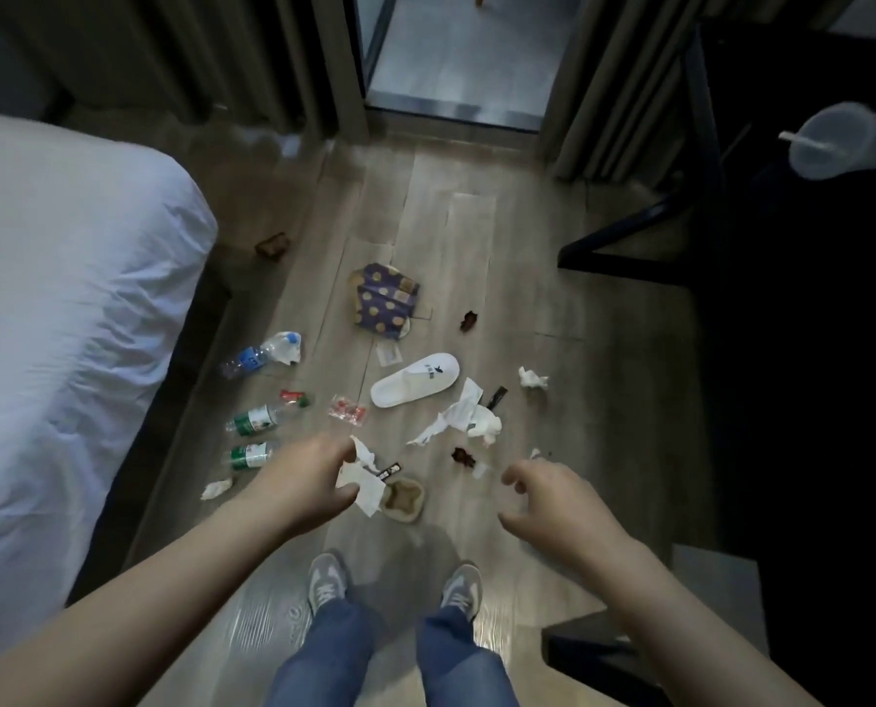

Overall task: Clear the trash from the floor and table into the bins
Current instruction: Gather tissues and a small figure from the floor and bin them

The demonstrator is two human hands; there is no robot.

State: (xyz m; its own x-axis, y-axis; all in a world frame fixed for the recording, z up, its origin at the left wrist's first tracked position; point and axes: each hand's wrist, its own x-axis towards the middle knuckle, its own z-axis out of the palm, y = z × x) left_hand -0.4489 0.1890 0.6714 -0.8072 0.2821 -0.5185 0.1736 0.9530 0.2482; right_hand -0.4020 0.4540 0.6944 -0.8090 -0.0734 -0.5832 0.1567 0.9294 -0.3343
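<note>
Crumpled white paper (363, 484) is pinched between the thumb and curled fingers of the left hand (305, 484), which is held out in front of the body above the wooden floor (553, 278), back of the hand upward, forearm reaching in from the lower left. The right hand (553, 502) is held out at about the same height, palm down, with fingers loosely curled and spread and the thumb apart; nothing is held in it.

More litter is spread on the floor beyond the hands. Three plastic bottles (262, 418) are lying near the edge of the bed (68, 298). A purple dotted bag (384, 303) is seen farther off, with a white slipper (415, 380) between it and the hands. Torn white papers (469, 418) are lying just beside the slipper, and a balled tissue (532, 377) is set apart to their right. A red wrapper (348, 410) and a small brown tray (402, 497) are seen close to the left hand. A clear plastic cup (828, 145) with a straw is seen on the dark table at the right.
</note>
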